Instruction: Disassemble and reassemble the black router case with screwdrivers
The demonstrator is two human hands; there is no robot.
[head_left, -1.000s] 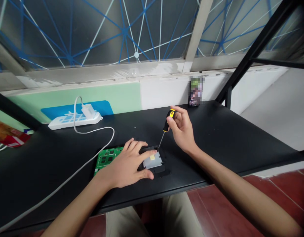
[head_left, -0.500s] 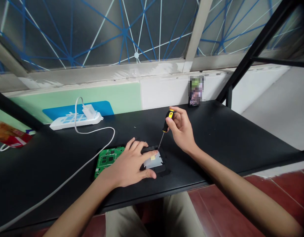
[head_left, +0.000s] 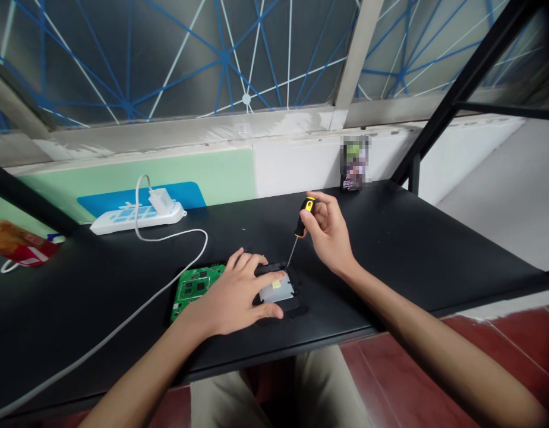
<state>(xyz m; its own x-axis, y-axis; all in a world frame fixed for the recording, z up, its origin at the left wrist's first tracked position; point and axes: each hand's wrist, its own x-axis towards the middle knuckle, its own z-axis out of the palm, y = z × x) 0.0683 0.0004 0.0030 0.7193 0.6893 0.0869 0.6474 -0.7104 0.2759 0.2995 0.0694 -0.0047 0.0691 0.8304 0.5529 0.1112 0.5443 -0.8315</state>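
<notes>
My right hand (head_left: 330, 232) is closed round the black and yellow handle of a screwdriver (head_left: 304, 217). The screwdriver leans slightly, its thin metal shaft running down to the upper right corner of a black electronic housing (head_left: 290, 304) with a pale grey plate (head_left: 283, 291) and a small yellowish patch on it. My left hand (head_left: 232, 297) lies spread across that housing, forefinger and thumb reaching over the plate, and covers its left part. Left of this hand, partly behind it, is a green circuit board (head_left: 196, 288) in a dark frame. Whether the tip sits on a screw is too small to tell.
A white power strip (head_left: 118, 220) with a plugged-in charger (head_left: 161, 202) stands at the back left. Its white cable (head_left: 136, 314) crosses the black table (head_left: 417, 249) left of the board. A phone (head_left: 351, 169) leans on the wall; a red packet (head_left: 20, 246) lies far left.
The screwdriver handle has turned very slightly in my right hand. My left hand, the housing and the circuit board stay in place.
</notes>
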